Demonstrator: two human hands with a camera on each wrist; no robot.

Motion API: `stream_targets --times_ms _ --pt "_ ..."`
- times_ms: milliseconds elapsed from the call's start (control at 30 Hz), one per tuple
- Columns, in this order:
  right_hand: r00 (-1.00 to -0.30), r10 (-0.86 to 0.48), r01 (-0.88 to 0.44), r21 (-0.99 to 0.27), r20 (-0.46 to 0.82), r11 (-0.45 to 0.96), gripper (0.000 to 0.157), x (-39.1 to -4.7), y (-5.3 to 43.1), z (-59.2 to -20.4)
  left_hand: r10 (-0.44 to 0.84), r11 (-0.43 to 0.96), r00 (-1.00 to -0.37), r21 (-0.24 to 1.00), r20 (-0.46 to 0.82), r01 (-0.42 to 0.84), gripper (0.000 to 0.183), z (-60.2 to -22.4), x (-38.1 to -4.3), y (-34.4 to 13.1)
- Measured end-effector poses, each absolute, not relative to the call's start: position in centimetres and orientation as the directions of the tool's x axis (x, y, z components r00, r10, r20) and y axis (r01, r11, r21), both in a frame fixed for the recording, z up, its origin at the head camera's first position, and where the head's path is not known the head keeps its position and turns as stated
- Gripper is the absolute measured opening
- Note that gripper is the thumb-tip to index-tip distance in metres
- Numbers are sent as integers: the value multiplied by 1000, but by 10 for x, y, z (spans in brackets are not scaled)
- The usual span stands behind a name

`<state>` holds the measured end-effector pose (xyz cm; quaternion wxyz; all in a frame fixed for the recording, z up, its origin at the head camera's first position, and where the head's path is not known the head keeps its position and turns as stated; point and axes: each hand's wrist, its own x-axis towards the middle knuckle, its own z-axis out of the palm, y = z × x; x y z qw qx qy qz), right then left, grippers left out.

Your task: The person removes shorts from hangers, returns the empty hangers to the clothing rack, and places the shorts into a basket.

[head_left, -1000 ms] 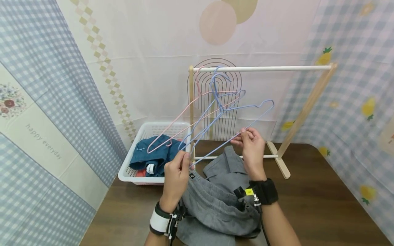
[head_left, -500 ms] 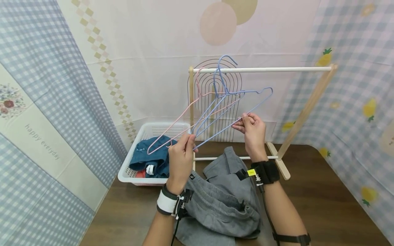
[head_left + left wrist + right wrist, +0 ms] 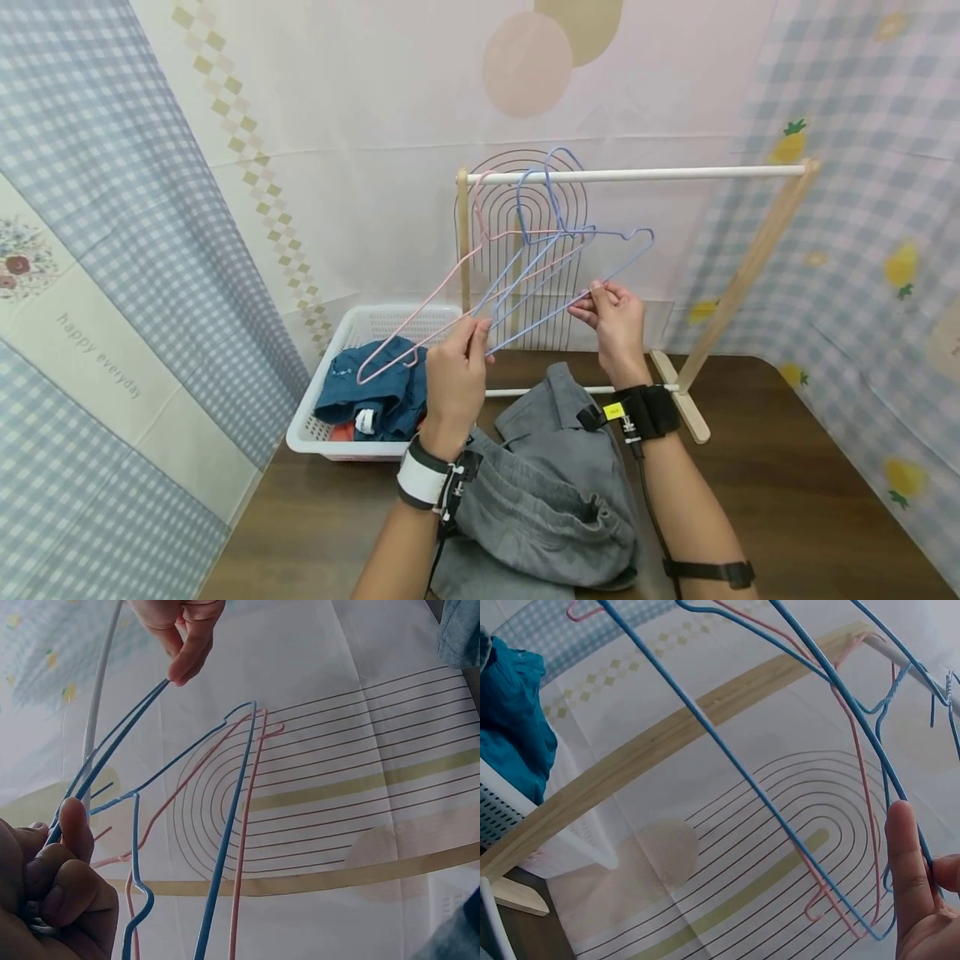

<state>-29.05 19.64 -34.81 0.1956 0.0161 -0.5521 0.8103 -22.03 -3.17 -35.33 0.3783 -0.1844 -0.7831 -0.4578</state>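
Observation:
A blue wire hanger (image 3: 540,323) is held up at a tilt between both hands. The left hand (image 3: 459,375) pinches its left end, while the right hand (image 3: 618,327) pinches the lower bar near the right end. Its hook curves over the white rod (image 3: 675,173) of the rack; whether it bears on the rod I cannot tell. Just left of it, a second blue hanger (image 3: 519,208) and a pink hanger (image 3: 420,308) hang on the rod. Below the hands, a grey garment with a gathered waistband (image 3: 525,500) lies on the table, off the hangers.
Left of the rack stands a white basket (image 3: 300,433) with a dark blue garment (image 3: 375,375) and something red inside. The rack's wooden right leg (image 3: 742,267) slants down to a foot (image 3: 686,408) on the brown table (image 3: 765,467). Patterned cloth hangs behind and at both sides.
Both hands have raised the blue hanger, its hook rising above the rod and then dropping slightly onto or near it. The left hand has shifted right; the grey garment stays put.

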Motion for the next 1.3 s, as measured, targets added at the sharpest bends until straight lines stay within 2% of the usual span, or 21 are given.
stream_targets --times_ms 133,433,767,933,1167,1300 --pt "-935 295 -295 -898 200 -327 16 -292 196 -358 -38 545 -646 558 762 626 30 -357 -219 -30" --pt "-947 305 -210 -907 97 -364 17 -293 201 -367 23 555 -698 572 716 604 27 -359 -213 -20" --pt "-971 226 -164 -908 79 -385 18 -286 202 -370 25 551 -778 640 628 535 35 -371 -202 -16" --pt "-983 175 -119 -934 62 -336 24 -278 203 -373 -1 542 -793 667 609 512 37 -376 -199 -18" --pt "-991 129 -69 -974 41 -215 47 -269 202 -382 -15 511 -835 722 550 466 36 -392 -195 -24" --pt "-990 133 -66 -984 45 -164 44 -264 200 -387 -35 507 -846 738 533 444 36 -400 -195 -28"
